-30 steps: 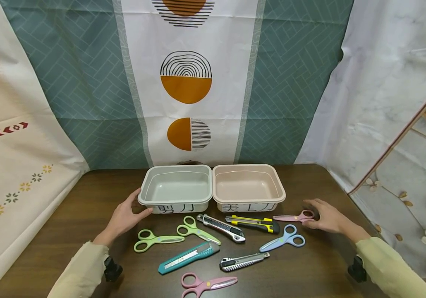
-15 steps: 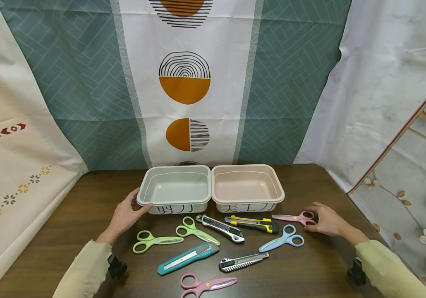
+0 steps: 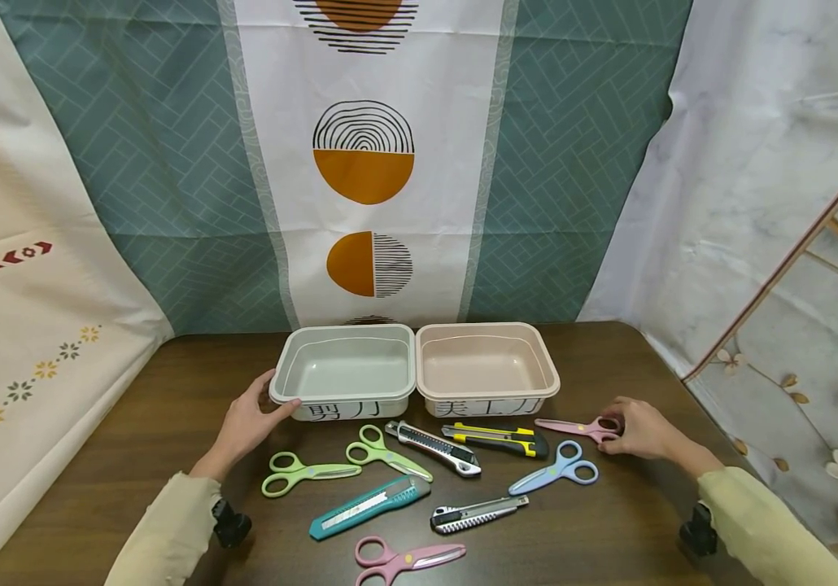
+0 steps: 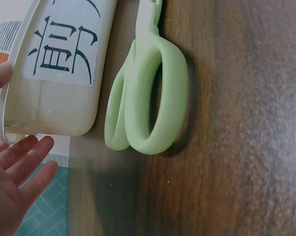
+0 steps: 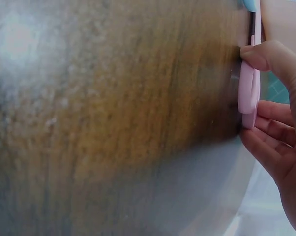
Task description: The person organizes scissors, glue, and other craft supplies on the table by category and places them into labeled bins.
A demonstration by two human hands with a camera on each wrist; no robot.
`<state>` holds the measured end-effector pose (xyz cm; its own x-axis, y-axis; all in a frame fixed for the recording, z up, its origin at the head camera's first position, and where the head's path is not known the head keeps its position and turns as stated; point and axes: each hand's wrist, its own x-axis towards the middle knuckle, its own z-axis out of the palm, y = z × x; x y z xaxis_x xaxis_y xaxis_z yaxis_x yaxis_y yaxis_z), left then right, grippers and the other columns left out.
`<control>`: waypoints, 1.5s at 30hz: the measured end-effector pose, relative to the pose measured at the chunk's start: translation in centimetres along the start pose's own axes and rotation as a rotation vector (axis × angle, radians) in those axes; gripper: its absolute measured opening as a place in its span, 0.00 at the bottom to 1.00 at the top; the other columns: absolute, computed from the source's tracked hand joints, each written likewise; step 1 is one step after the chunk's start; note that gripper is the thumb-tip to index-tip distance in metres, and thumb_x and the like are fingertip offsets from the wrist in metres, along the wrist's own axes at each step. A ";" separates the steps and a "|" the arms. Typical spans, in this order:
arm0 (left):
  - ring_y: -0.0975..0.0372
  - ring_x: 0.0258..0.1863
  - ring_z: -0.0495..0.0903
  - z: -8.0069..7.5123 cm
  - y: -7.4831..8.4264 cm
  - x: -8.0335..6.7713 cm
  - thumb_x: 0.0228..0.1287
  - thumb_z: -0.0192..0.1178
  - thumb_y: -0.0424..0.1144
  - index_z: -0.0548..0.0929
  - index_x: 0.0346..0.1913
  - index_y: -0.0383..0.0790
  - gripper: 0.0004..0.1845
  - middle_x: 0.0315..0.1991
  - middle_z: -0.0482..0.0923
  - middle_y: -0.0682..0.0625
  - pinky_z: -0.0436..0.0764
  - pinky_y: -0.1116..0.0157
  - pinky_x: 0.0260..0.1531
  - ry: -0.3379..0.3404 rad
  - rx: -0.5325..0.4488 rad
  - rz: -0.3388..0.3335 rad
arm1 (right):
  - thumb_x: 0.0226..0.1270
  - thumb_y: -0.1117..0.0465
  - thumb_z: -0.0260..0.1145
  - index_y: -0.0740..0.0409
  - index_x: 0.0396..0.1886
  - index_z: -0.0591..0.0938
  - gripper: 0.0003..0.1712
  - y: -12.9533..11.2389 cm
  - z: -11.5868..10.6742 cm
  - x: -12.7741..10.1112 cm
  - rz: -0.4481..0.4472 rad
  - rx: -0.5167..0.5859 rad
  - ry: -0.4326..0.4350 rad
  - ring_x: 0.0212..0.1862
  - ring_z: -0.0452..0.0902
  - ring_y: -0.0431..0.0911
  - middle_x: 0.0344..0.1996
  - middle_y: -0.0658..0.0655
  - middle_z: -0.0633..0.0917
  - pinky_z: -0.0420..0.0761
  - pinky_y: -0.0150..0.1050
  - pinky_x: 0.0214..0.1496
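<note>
Pinching pink scissors (image 3: 578,426), blades pointing left: right hand (image 3: 642,431); left hand (image 3: 246,423) relaxed.

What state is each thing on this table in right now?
Grey-green bin: empty, left hand touching its corner.
Pink bin: empty.
Pink scissors: closed, right hand pinching the handle.
Blue scissors: closed, flat.
Yellow utility knife: flat.

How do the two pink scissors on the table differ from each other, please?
The far pink scissors lie by the beige tub, and the right hand pinches their handle. The near pink scissors lie at the table's front edge, with no hand on them. The far pair's blades point left, the near pair's right. Both are closed, flat and pink.
</note>
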<state>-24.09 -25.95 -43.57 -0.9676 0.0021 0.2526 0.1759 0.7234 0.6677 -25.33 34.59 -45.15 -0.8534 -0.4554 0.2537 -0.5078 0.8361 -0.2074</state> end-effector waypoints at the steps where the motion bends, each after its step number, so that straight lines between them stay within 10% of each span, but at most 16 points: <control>1: 0.48 0.46 0.75 0.0 0.0 0.0 0.56 0.61 0.51 0.60 0.65 0.33 0.39 0.52 0.73 0.35 0.72 0.50 0.41 -0.002 -0.003 -0.001 | 0.30 0.50 0.76 0.60 0.29 0.84 0.24 0.0 0.0 0.0 -0.003 -0.004 0.000 0.30 0.73 0.42 0.27 0.48 0.79 0.71 0.37 0.30; 45: 0.47 0.47 0.74 -0.4 0.2 0.1 0.56 0.61 0.52 0.59 0.65 0.33 0.40 0.54 0.71 0.34 0.74 0.53 0.40 -0.044 -0.035 -0.020 | 0.31 0.53 0.76 0.67 0.26 0.81 0.24 0.5 -8.6 2.2 -0.012 -0.158 0.140 0.22 0.67 0.41 0.22 0.54 0.78 0.69 0.37 0.24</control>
<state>-24.03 -26.05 -43.15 -0.9779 0.0187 0.2084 0.1617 0.6993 0.6963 -26.51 36.64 -36.60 -0.8171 -0.4282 0.3861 -0.4839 0.8734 -0.0553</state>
